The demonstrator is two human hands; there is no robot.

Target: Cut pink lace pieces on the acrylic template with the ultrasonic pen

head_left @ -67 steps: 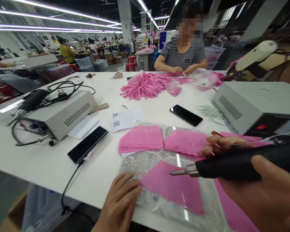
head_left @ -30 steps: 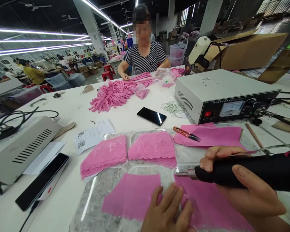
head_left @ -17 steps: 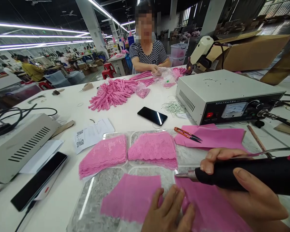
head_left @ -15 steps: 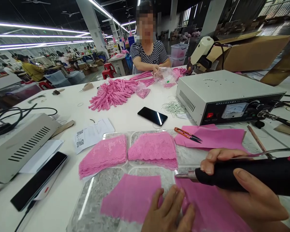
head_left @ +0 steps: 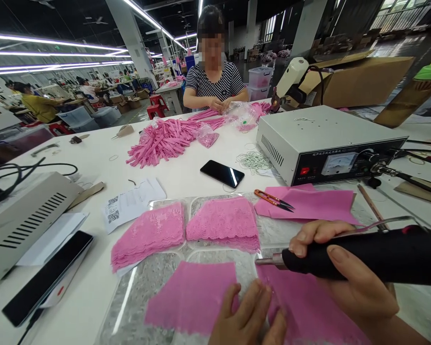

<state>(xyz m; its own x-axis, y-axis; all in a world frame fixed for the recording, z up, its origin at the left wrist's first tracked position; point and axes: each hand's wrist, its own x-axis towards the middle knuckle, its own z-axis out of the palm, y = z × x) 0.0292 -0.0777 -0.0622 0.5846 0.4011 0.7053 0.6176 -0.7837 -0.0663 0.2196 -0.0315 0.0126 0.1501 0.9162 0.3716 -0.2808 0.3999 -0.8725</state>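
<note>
My right hand point(head_left: 355, 273) is wrapped round a black-handled ultrasonic cutter point(head_left: 373, 256) with a slim metal tip. That tip points left and meets the upper left corner of a pink fabric sheet point(head_left: 309, 302). Fingers spread, my left hand point(head_left: 246, 311) presses down along the sheet's left edge. Left of it lies a single cut pink fabric panel point(head_left: 190, 294), its right edge partly under my fingers. Two stacks of scallop-edged pink lace pieces, a left stack point(head_left: 153, 232) and a right stack point(head_left: 222, 223), sit just behind on the marbled board point(head_left: 129, 306).
Orange thread snips point(head_left: 273, 199) rest on folded pink fabric point(head_left: 312, 203). Behind them stands a grey control box point(head_left: 330, 139). A black phone point(head_left: 221, 173), pink straps point(head_left: 161, 143) and a second phone point(head_left: 48, 278) lie on the table. A co-worker point(head_left: 215, 81) sits opposite, handling small items.
The whole view has shifted slightly, so things appear a little further left. Both hands keep nearly the same position on the fabric and cutter. The co-worker's hands have moved slightly.
</note>
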